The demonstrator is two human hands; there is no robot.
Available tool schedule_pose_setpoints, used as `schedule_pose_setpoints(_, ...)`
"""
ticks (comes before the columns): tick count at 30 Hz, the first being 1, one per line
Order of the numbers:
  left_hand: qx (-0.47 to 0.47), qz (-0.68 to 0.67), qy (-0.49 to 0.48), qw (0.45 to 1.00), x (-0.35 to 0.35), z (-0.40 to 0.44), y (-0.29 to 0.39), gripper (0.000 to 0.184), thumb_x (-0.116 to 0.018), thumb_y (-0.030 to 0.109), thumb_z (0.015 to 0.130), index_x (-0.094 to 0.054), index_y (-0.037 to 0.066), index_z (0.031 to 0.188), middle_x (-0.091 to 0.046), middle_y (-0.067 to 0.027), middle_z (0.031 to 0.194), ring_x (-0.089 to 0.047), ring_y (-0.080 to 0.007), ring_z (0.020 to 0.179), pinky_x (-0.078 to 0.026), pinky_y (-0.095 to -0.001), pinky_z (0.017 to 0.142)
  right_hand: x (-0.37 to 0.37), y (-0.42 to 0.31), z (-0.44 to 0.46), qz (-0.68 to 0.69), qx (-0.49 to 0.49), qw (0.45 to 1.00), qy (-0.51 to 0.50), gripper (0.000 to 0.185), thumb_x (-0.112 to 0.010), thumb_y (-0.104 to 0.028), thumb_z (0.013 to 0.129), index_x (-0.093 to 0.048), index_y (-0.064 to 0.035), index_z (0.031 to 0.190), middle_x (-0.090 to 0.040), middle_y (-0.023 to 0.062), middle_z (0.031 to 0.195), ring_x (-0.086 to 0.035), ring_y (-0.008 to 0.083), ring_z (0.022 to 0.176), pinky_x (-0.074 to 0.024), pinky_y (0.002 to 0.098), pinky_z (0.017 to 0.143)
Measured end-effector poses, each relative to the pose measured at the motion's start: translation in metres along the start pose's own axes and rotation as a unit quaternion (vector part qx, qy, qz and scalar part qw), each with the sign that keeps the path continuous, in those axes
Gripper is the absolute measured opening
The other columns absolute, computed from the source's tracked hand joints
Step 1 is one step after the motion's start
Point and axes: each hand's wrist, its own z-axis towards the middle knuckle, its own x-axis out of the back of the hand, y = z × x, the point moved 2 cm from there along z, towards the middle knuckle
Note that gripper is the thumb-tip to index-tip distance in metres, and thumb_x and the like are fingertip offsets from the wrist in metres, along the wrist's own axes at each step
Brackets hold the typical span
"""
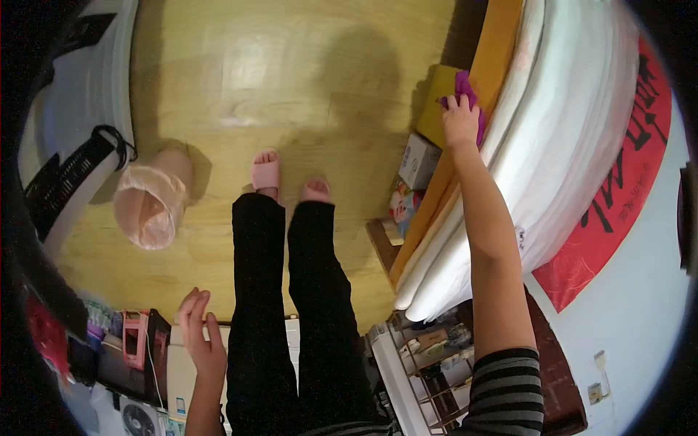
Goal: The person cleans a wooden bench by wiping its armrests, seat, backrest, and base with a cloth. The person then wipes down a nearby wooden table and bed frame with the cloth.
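Note:
My right hand [462,122] is stretched far forward, its fingers closed on a crumpled purple cloth [466,86]. The cloth rests against the wooden edge [494,58] beside a thick stack of white padding [567,109]. Just left of that hand are a yellow box [438,91] and a white box [419,161] under the edge. My left hand [203,327] hangs low at the left of my legs, fingers apart, holding nothing.
A bin with a pale liner [149,207] stands on the wooden floor at the left. Wire shelving [432,370] is at the lower right, a pink-framed item [135,338] at the lower left. A red banner [618,189] hangs on the right wall.

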Motion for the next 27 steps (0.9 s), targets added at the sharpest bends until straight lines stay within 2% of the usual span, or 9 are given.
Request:
schedule_pose_setpoints(4,0.012,-0.03,-0.01,0.999,-0.035,-0.046,-0.024,0.036,-0.046,-0.008,0.087,-0.052,0.001,0.121,-0.049,-0.0154,0.119,-0.046,-0.0333,0.119,-0.037,-0.0401,0.099,-0.078,-0.078,-0.08,-0.054,0.038,0.998,0.007,0.027,-0.051,-0.018,0.084,-0.065,-0.0096,0.106,-0.05,0.0096,0.122,-0.044,0.0303,0.11,-0.0379,0.0446,0.091)
schedule_pose_setpoints(7,0.053,-0.014,0.013,0.998,-0.052,-0.082,-0.034,0.031,-0.045,-0.003,0.09,-0.053,0.001,0.12,-0.05,-0.0159,0.119,-0.046,-0.033,0.118,-0.037,-0.0401,0.099,-0.256,-0.187,-0.194,0.01,-0.004,1.0,0.03,0.041,-0.053,-0.024,0.085,-0.056,-0.0106,0.124,-0.044,0.0116,0.128,-0.037,0.0334,0.121,-0.0314,0.0534,0.098)
schedule_pose_setpoints(8,0.052,-0.012,0.021,0.998,-0.06,-0.098,-0.038,0.031,-0.045,-0.003,0.09,-0.053,0.001,0.12,-0.05,-0.0159,0.119,-0.046,-0.033,0.118,-0.037,-0.0401,0.099,-0.244,-0.208,-0.248,0.229,-0.031,0.965,0.124,0.058,-0.053,-0.01,0.08,-0.039,-0.0014,0.135,-0.043,0.0215,0.126,-0.043,0.0407,0.11,-0.0361,0.0475,0.095)
schedule_pose_setpoints(9,0.06,-0.001,0.029,0.998,-0.07,-0.117,-0.043,0.03,-0.046,-0.002,0.091,-0.053,0.001,0.12,-0.05,-0.0162,0.119,-0.046,-0.033,0.118,-0.037,-0.0401,0.099,-0.26,-0.233,-0.293,0.17,0.031,0.981,-0.09,0.052,-0.051,-0.013,0.083,-0.042,-0.0012,0.132,-0.04,0.0221,0.128,-0.039,0.0399,0.115,-0.0332,0.0494,0.097)
schedule_pose_setpoints(14,0.113,-0.021,0.033,0.993,-0.126,-0.204,-0.054,0.029,-0.046,-0.001,0.091,-0.053,0.0,0.119,-0.051,-0.0167,0.119,-0.048,-0.0328,0.116,-0.037,-0.0396,0.1,-0.326,-0.271,-0.313,0.254,0.002,0.958,-0.135,0.043,-0.045,-0.02,0.089,-0.052,-0.0058,0.129,-0.041,0.0152,0.134,-0.035,0.0366,0.122,-0.0257,0.0557,0.1)
schedule_pose_setpoints(16,0.101,-0.033,0.019,0.994,-0.147,-0.227,-0.046,0.03,-0.047,-0.003,0.09,-0.053,0.0,0.119,-0.05,-0.0168,0.119,-0.049,-0.0327,0.115,-0.038,-0.0392,0.099,-0.231,-0.225,-0.265,0.005,0.122,0.99,-0.073,0.036,-0.048,-0.017,0.086,-0.062,-0.0055,0.118,-0.048,0.0123,0.131,-0.036,0.0345,0.124,-0.0288,0.0511,0.1)
schedule_pose_setpoints(19,0.076,-0.059,0.008,0.995,-0.161,-0.258,-0.037,0.033,-0.048,-0.008,0.086,-0.054,0.0,0.118,-0.05,-0.0172,0.119,-0.049,-0.0326,0.114,-0.039,-0.039,0.098,-0.188,-0.198,-0.239,0.021,0.026,0.999,-0.035,0.03,-0.049,-0.015,0.086,-0.066,-0.0069,0.109,-0.048,0.0089,0.126,-0.036,0.0276,0.125,-0.0339,0.047,0.095)
schedule_pose_setpoints(24,0.05,-0.055,0.01,0.997,-0.157,-0.303,-0.058,0.032,-0.047,-0.006,0.087,-0.054,-0.001,0.117,-0.051,-0.0174,0.118,-0.05,-0.0332,0.114,-0.039,-0.0391,0.098,-0.311,-0.278,-0.343,0.043,0.038,0.998,0.019,0.028,-0.053,-0.019,0.082,-0.067,-0.0073,0.104,-0.048,0.0091,0.121,-0.04,0.0306,0.115,-0.0359,0.05,0.09)
schedule_pose_setpoints(27,0.079,-0.061,0.04,0.994,-0.154,-0.325,-0.084,0.026,-0.045,-0.001,0.09,-0.056,0.0,0.114,-0.055,-0.0173,0.112,-0.052,-0.0324,0.109,-0.04,-0.038,0.096,-0.338,-0.325,-0.417,0.268,-0.043,0.954,-0.129,0.033,-0.054,-0.017,0.083,-0.062,-0.0077,0.113,-0.051,0.0117,0.123,-0.04,0.0315,0.119,-0.0362,0.0496,0.093)
